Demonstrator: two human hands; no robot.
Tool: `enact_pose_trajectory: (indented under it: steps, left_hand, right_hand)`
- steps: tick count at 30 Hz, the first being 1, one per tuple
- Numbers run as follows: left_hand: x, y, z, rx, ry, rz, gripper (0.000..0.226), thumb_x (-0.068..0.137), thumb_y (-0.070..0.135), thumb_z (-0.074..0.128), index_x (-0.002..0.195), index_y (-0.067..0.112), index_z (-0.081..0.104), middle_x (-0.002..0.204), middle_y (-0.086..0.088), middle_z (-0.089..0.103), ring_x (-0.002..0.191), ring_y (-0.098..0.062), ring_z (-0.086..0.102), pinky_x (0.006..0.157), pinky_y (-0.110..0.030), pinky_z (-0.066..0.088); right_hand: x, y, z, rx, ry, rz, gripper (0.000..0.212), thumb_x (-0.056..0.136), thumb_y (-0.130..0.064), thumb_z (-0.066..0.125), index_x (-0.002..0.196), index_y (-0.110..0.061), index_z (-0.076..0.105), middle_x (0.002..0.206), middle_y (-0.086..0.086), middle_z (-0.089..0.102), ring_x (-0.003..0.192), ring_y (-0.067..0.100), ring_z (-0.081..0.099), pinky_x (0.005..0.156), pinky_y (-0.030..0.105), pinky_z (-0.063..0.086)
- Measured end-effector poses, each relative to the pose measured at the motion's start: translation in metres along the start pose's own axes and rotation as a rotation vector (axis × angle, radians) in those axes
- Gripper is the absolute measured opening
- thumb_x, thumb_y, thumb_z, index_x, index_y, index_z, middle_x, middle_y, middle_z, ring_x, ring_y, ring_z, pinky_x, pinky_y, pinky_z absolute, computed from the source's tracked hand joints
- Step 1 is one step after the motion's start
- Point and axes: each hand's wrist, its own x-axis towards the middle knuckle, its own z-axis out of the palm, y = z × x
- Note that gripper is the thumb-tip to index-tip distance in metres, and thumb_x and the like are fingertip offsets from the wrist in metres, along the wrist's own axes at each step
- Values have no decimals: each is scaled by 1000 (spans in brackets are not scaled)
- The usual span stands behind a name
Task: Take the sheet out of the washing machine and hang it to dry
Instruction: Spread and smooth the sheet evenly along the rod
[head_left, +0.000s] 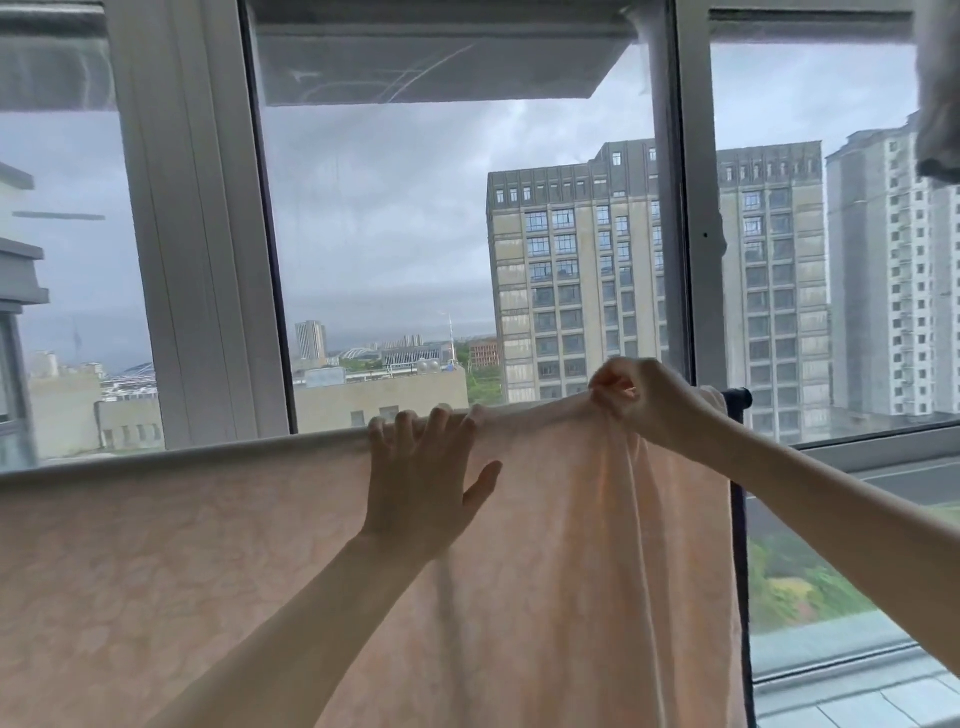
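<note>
Draping limp and likely damp-heavy over the rail (740, 397), the sheet (208, 545) bunches where the right hand (641, 402) pinches its top fold, left hand (421, 483) flat, fingers spread, steadying — best gripped along that edge.

Sheet (156, 571) cut off left & bottom; rail under it hidden.

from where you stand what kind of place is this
Probably an enclosed balcony or laundry spot high in an apartment block. A pink sheet hangs over a drying rack beside big windows, with tower blocks and rooftops outside below eye level.
</note>
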Motion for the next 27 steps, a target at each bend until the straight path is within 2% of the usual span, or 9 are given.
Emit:
enact_pose_trajectory:
  steps: [6,10,14,16,19,20,23,25,27]
  left_hand:
    - [14,28,-2,-52,29,59,52,91,59,30,118,21,54,115,-5,58,100,-34,53,94,-55,37]
    - [19,53,0,-64,27,83,60,91,61,30,133,22,48,119,-5,59,110,-34,52,101,-63,29]
    - [17,63,3,-63,49,68,61,90,63,33,136,25,45,119,-6,57,111,-34,52,102,-68,25]
    - [16,64,3,-65,65,63,61,88,63,36,136,25,45,117,-6,57,110,-34,52,102,-68,26]
    - [16,67,1,-68,70,47,60,87,63,39,134,27,47,116,-6,57,109,-34,52,102,-67,27]
    - [15,67,1,-66,68,41,60,87,63,39,134,27,47,117,-6,57,109,-34,52,102,-67,27]
    - [14,64,1,-58,74,36,59,87,62,39,134,28,47,119,-6,56,109,-34,52,102,-67,27]
    - [13,61,0,-50,79,39,58,88,62,40,134,27,47,118,-5,56,109,-34,52,102,-67,26]
    - [11,60,-1,-51,65,35,57,88,61,40,134,28,46,119,-5,56,110,-34,52,104,-69,23]
  right_hand:
    - [-5,2,3,94,-32,-13,9,88,-12,66,96,-14,67,96,1,70,89,13,66,87,30,55]
    - [-13,4,3,64,-63,-74,12,88,-11,66,96,-18,68,100,-4,66,90,8,63,82,20,54]
    - [-18,4,-8,118,-100,-41,6,86,-19,69,92,-19,67,93,-9,63,79,-3,59,64,7,46]
    - [-10,1,-15,213,-116,29,5,90,-18,64,90,-13,63,85,-4,65,67,-1,59,55,9,44]
    - [14,0,-20,201,-162,107,11,93,-22,60,94,-10,61,84,2,66,70,15,63,61,25,51]
    - [20,-1,-20,147,-238,121,16,94,-26,59,91,-10,61,81,1,63,69,16,61,61,27,50]
    - [30,-7,-15,49,-487,189,33,94,-36,58,77,-8,61,71,7,47,62,18,43,55,27,33]
    - [31,-12,-12,70,-486,233,37,93,-32,60,82,3,68,72,9,49,61,17,43,53,27,33]
    - [31,-16,-7,99,-405,244,35,92,-26,63,92,8,69,74,11,55,65,19,49,55,29,40]
